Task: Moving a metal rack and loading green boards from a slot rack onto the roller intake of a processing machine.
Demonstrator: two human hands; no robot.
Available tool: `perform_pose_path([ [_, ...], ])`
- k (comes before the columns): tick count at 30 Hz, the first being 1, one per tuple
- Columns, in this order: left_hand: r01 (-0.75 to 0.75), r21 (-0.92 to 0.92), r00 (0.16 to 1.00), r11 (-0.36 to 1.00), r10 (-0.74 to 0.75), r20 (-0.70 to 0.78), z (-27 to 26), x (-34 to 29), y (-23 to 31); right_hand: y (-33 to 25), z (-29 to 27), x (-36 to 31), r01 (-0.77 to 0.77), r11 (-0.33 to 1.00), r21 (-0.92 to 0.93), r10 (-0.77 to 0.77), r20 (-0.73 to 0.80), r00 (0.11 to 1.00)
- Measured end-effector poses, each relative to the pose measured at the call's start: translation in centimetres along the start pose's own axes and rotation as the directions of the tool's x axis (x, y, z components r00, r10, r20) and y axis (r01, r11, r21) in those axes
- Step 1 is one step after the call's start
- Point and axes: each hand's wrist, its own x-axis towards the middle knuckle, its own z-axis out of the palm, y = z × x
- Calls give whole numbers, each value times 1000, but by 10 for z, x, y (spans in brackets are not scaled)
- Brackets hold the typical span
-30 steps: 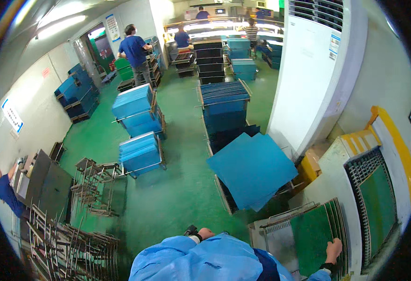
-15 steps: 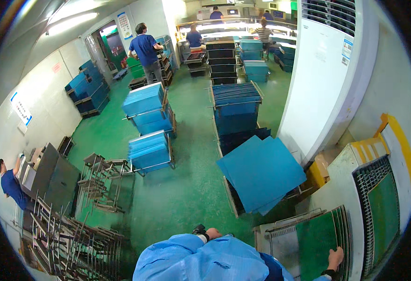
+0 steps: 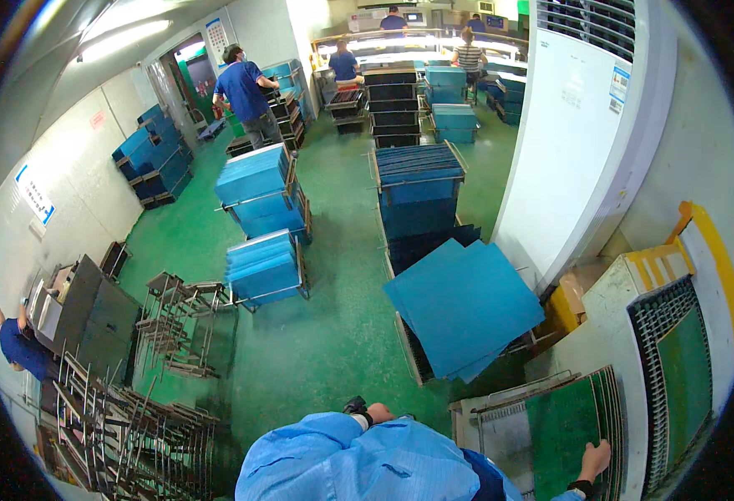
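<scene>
At the lower right, my right hand is closed at the edge of an upright green panel. That panel stands in a rack with several other thin panels behind it. My left hand rests close in front of my blue smock, with a dark band at the wrist. Its fingers are mostly hidden, and I cannot make out anything in them.
Blue sheets lie fanned on a rack ahead to the right. Racks of blue panels stand on the green floor. Empty metal racks crowd the lower left. A white cabinet and a grated machine flank the right. Several people work farther off.
A person at the back left has leaned and stretched an arm toward the racks. The person at the far left has shifted lower. My hands have hardly moved.
</scene>
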Motion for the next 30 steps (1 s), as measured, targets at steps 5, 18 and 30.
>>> perform_pose_path([
  [5, -18, -1, 999, 1000, 18, 34, 1, 2, 0, 3, 4, 1, 18, 1000, -1, -18, -14, 1000],
  [18, -56, 8, 998, 998, 56, 40, -4, 6, 3, 1, 4, 4, 13, 1000, -25, -13, 29, 999],
  [30, -51, 56, 998, 997, 48, 42, -4, 7, 7, -17, -23, -6, -25, 999, 41, 23, 56, 998],
])
